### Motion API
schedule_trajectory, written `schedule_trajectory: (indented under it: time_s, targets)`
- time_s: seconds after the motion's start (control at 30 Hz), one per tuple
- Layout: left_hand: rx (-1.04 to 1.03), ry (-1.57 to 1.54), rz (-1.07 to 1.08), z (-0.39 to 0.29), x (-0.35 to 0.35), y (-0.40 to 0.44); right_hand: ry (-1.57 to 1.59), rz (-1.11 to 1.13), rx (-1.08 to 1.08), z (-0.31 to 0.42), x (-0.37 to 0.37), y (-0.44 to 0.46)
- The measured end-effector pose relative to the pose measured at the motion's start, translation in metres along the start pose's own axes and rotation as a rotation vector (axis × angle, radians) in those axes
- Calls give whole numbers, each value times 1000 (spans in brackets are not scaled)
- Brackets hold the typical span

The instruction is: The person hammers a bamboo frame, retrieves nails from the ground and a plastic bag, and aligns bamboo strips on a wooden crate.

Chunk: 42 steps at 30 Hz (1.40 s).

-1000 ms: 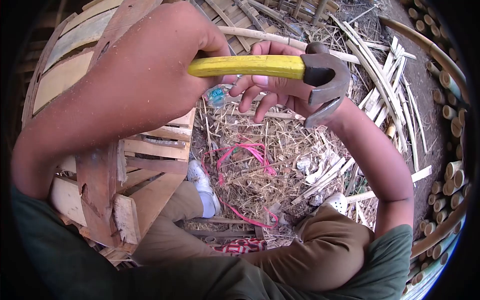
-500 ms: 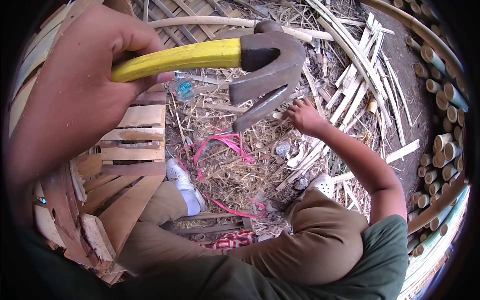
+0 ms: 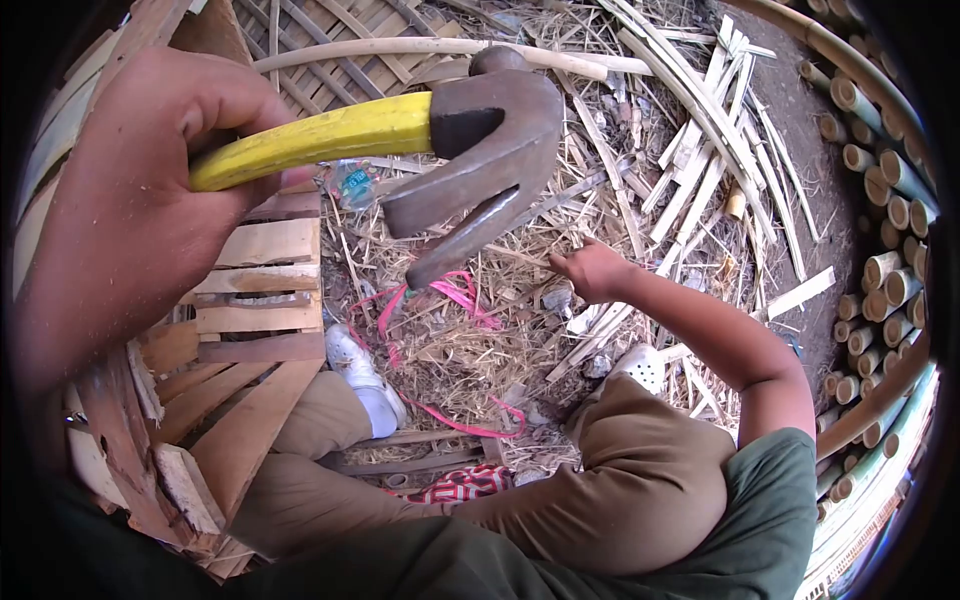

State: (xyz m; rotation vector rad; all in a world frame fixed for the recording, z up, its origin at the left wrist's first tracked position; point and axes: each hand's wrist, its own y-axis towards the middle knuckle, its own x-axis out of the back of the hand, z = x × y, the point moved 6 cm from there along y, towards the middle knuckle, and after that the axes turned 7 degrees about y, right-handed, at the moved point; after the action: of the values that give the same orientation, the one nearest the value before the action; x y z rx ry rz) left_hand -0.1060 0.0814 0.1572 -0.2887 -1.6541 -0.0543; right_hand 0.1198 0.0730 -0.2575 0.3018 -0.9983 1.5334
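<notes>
My left hand (image 3: 165, 165) is closed round the yellow handle of a claw hammer (image 3: 500, 140), held up close to the camera with its dark, worn claw pointing down and left. Beyond the hammer, my right hand (image 3: 597, 273) reaches low over the littered ground. Its fingers are bent together beside a thin pale strip (image 3: 518, 257), and whether they grip it is too small to tell. Straw and shavings (image 3: 450, 350) lie below that hand. A tangle of pink plastic ribbon (image 3: 462, 296) lies to its left, partly behind the claw.
A slatted wooden structure (image 3: 262, 318) stands at my left. Split bamboo strips (image 3: 700, 130) lie ahead and right, near stacked bamboo poles (image 3: 890, 270). A woven bamboo panel (image 3: 320, 45) is at the back left. A crumpled plastic bottle (image 3: 353, 185) lies near the slats. My white shoes (image 3: 360, 365) flank the straw.
My left hand and the hammer have shifted left and slightly down in view. My right hand has moved a little down and left, and its fingers have changed pose.
</notes>
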Motion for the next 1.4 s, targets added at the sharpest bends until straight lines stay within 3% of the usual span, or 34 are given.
schedule_trajectory:
  time_s: [0.07, 0.17, 0.27, 0.33, 0.37, 0.4, 0.47, 0.53, 0.63, 0.7, 0.83, 0.93, 1.0, 1.03, 1.17, 1.2, 1.4]
  targets:
    - [-29, 30, -53, -2, 4, 0, 3, 6, -53, -7, 10, 1]
    - [79, -81, 136, -1, -2, 5, 42, -69, -173, -41, 49, 6]
    - [52, -56, 78, -5, -1, 5, 35, -145, -305, -45, 122, -6]
    - [50, -62, 74, -13, -1, 6, 98, 100, -269, -52, 121, -5]
    - [48, -64, 73, -19, 0, 8, 176, 352, -228, -56, 109, -2]
    - [92, -11, 62, -37, 2, 12, 177, 350, -227, -54, 104, 3]
    - [136, 44, 48, -37, 4, 13, 118, -133, -265, -48, 119, 23]
    - [78, -63, 96, -11, -2, 8, -88, -381, -36, -50, 98, 50]
    - [-38, -18, -22, -2, -3, 2, 20, -227, -91, -45, 73, 68]
    - [-56, -12, -35, -3, -2, 3, -213, -410, 159, -45, 51, 82]
    - [-30, -39, 1, -2, -2, 3, -331, -289, 158, -42, 48, 86]
    - [-30, -28, 13, -1, -1, 3, -238, -180, -66, -37, 63, 81]
    - [-30, -32, 14, -2, -1, 4, -234, -270, -77, -34, 61, 83]
    - [-29, -37, 12, -8, -1, 5, -86, -317, -49, -30, 64, 80]
    - [160, 51, 74, -33, 1, 15, -94, -294, 27, -28, 51, 100]
    - [117, 1, 97, -18, -1, 11, -91, -293, 29, -25, 52, 103]
    - [105, 1, 93, -33, 0, 15, -76, -336, -167, -41, 45, 129]
